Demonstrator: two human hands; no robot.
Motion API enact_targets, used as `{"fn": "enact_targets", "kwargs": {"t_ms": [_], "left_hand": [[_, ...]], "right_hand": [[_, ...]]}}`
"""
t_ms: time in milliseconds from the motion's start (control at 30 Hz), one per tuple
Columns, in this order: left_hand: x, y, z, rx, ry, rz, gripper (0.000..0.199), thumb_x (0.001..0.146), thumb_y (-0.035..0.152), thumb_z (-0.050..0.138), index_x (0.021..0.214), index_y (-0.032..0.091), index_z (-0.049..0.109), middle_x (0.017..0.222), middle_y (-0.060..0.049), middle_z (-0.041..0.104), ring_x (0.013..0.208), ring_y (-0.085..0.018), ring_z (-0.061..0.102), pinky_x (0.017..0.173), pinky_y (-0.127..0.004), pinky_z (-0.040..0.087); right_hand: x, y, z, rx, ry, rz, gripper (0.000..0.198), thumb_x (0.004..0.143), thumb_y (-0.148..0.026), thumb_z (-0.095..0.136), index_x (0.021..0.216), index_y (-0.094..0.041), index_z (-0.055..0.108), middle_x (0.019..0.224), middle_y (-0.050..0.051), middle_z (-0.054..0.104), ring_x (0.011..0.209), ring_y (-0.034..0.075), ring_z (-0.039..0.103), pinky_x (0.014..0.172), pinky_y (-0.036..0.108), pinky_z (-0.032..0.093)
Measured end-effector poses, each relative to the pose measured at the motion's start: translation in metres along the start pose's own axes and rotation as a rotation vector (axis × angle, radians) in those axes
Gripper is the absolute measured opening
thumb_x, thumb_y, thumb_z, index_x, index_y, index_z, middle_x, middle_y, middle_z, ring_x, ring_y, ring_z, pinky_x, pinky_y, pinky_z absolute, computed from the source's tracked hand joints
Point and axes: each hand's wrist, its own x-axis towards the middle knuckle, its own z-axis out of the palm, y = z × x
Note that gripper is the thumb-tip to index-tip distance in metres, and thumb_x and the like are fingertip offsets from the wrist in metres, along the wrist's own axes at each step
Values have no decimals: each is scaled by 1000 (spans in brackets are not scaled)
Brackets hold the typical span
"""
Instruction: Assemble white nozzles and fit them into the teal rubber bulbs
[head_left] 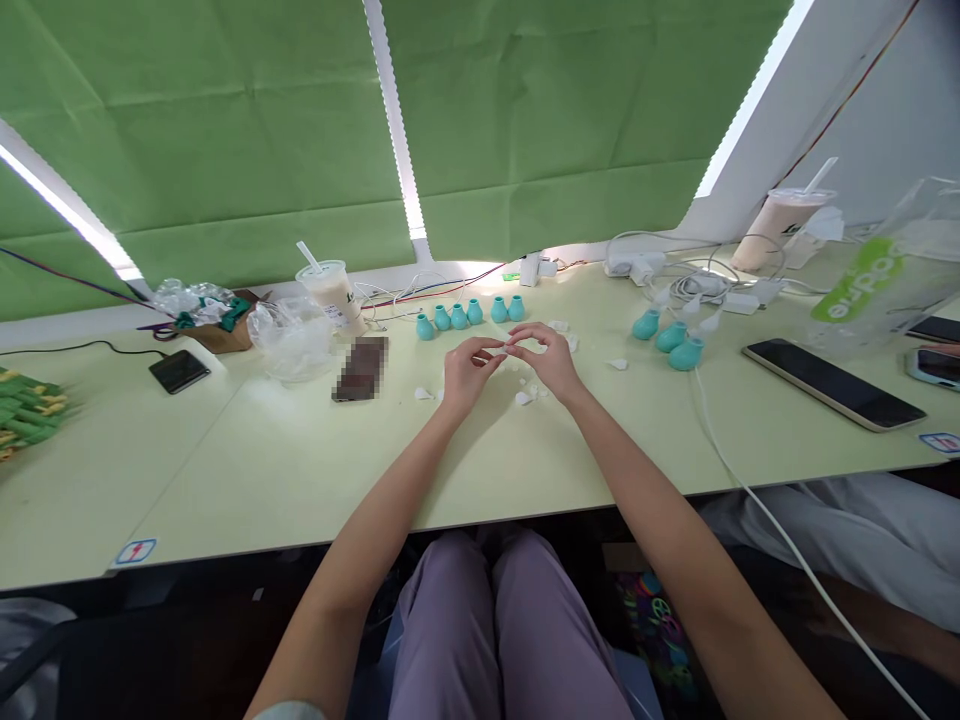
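Observation:
My left hand (469, 374) and my right hand (551, 364) meet above the table, their fingertips pinched together. Whatever is between the fingers is too small to make out. Small white petal-shaped pieces (523, 398) and tiny white bits lie on the table below and around the hands. Another white piece (617, 365) rests to the right. Behind my hands stands a row of several small teal vase-shaped pieces (459, 317). Three more teal pieces (685, 354) sit farther right, with white teardrop tips beside or in them.
A dark phone (361, 368), plastic bag (289, 340) and drink cup (330, 292) lie left. On the right are a large phone (832, 383), another cup (780, 228), a clear bag (892, 270) and tangled cables (697, 287). A person's leg (862, 530) shows below right.

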Motion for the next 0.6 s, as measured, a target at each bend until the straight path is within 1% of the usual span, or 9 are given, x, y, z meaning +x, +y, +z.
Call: {"fn": "enact_targets", "kwargs": {"t_ms": [200, 400, 600], "left_hand": [[-1, 2, -1, -19, 14, 21, 21, 74, 33, 64, 90, 19, 67, 97, -5, 68, 69, -11, 63, 65, -25, 53], [-1, 4, -1, -15, 46, -4, 22, 74, 33, 64, 91, 19, 66, 98, -5, 67, 69, -12, 64, 65, -25, 53], [-2, 2, 1, 12, 59, 17, 20, 77, 32, 62, 92, 20, 65, 94, -5, 69, 68, -11, 64, 63, -23, 53]], "right_hand": [[0, 3, 1, 50, 23, -42, 11, 74, -34, 66, 76, -24, 70, 97, 3, 66, 98, 19, 58, 91, 37, 41], [-3, 1, 4, 111, 63, -24, 13, 73, -36, 67, 77, -25, 72, 91, 3, 67, 95, 19, 59, 90, 37, 43], [-4, -4, 8, 228, 44, 40, 16, 72, -37, 67, 78, -23, 71, 92, 4, 68, 95, 19, 60, 90, 37, 43]]}}
